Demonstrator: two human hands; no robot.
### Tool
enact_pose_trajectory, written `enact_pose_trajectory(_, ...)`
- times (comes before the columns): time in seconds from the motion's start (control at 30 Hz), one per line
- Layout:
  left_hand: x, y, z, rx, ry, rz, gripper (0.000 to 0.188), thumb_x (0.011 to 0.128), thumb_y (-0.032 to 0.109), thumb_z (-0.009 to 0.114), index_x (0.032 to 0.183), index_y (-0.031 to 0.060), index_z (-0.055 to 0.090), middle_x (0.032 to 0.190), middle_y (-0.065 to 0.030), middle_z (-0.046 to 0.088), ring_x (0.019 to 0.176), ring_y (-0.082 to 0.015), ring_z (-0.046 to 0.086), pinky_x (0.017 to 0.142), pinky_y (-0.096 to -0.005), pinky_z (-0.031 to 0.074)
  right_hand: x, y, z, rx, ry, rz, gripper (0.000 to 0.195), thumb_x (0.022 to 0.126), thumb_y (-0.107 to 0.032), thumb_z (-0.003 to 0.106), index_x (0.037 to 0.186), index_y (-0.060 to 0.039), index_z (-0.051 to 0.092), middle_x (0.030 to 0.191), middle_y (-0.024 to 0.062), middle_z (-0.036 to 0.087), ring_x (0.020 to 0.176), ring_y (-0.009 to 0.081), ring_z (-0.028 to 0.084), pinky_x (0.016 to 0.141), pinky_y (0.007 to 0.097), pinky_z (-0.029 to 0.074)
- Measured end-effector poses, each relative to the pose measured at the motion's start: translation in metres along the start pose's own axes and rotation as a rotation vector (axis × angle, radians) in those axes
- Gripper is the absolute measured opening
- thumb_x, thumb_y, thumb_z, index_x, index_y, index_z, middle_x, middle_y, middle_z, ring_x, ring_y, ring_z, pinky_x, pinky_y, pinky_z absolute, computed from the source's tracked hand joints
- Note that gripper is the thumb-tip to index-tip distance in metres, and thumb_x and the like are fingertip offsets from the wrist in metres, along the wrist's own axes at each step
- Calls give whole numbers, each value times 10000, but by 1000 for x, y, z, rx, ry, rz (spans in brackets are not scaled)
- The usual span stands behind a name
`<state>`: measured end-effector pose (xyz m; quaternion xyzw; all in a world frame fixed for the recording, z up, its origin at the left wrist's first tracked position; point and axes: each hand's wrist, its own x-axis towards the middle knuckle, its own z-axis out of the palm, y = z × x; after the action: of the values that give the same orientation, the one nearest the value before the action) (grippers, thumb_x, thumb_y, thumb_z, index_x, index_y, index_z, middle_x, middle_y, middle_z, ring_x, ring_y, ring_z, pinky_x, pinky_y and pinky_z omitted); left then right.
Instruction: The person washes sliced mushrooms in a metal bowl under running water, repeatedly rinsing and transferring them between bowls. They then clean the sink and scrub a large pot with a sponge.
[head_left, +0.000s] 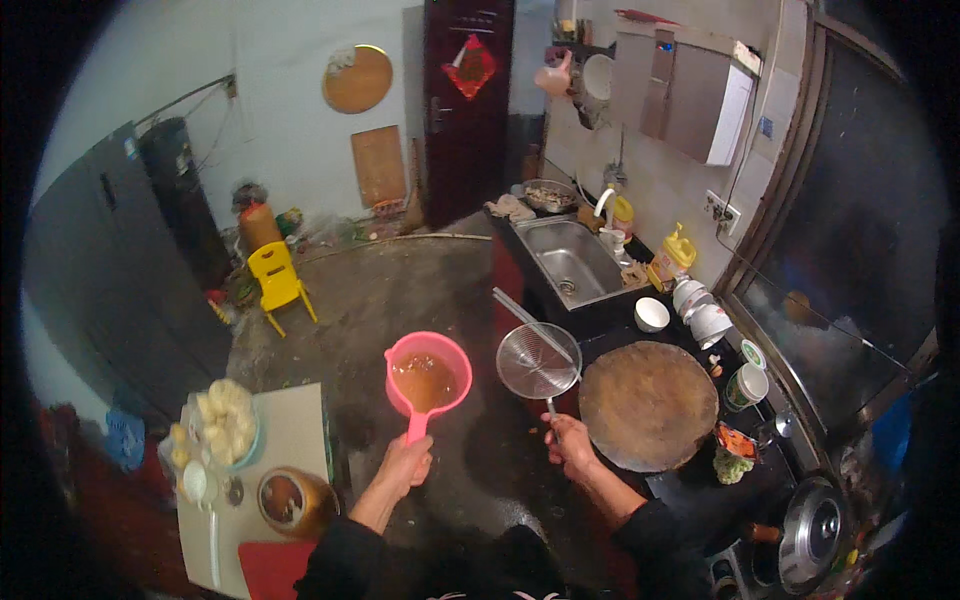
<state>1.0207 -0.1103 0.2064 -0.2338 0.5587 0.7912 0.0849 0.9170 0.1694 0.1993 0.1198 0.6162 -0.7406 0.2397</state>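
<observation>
My left hand (405, 466) grips the handle of a pink plastic dipper (466, 373), which holds a brownish liquid (426, 384). My right hand (571, 448) is closed around the handle of a round wire-mesh skimmer (538, 361), level with the dipper and to its right. The skimmer is over the counter's front edge, and a pale straight bar shows partly behind its mesh. Just right of the skimmer, a round wooden chopping board (649, 405) lies on the black counter.
A steel sink (574, 259) with a faucet (604, 201), a white bowl (652, 315) and stacked bowls (701, 311) are beyond the board. A lidded pan (814, 534) is lower right. At left, a table (300, 420) bears a bowl of pale chunks (227, 424) and a brown pot (296, 502). A yellow chair (277, 277) stands behind.
</observation>
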Motion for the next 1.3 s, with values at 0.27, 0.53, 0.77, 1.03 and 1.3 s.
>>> enact_pose_trajectory(0.27, 245, 125, 72, 327, -124, 81, 117, 788, 125, 548, 755, 110, 437, 539, 9, 423, 356, -75, 355, 304, -251, 240, 187, -61, -41, 155, 224, -167, 146, 923, -140, 426, 1017, -88, 524, 667, 23, 534, 440, 97, 387, 398, 269, 358)
enact_pose_trajectory(0.53, 491, 196, 154, 1197, -145, 409, 254, 758, 190, 560, 960, 36, 558, 859, -181, 639, 795, -343, 631, 699, -454, 489, 373, -131, -70, 174, 428, -252, 78, 922, -123, 435, 992, -93, 446, 770, 43, 558, 443, 120, 435, 360, 275, 358)
enact_pose_trajectory(0.77, 597, 233, 229, 1527, -236, 419, 273, 819, 194, 512, 1030, 20, 512, 914, -239, 632, 927, -398, 599, 818, -493, 454, 470, -177, -102, 24, 711, -157, 173, 885, -120, 464, 1023, -29, 513, 752, 73, 589, 478, 118, 446, 383, 268, 344)
enact_pose_trajectory(1.03, 741, 246, 221, 1821, -327, 1039, 127, 848, 91, 462, 961, 37, 483, 814, -179, 629, 651, -315, 658, 563, -395, 533, 535, -206, -90, 500, 685, -52, 112, 857, -103, 468, 927, -51, 538, 634, 34, 497, 417, 90, 344, 358, 235, 232)
enact_pose_trajectory(1.3, 809, 306, 222, 1660, -498, 541, 242, 844, 140, 472, 1044, 13, 421, 849, -243, 631, 792, -412, 625, 701, -511, 473, 599, -247, -63, 600, 627, 11, 201, 896, -145, 437, 1041, -43, 529, 667, -2, 495, 406, 62, 289, 356, 221, 199)
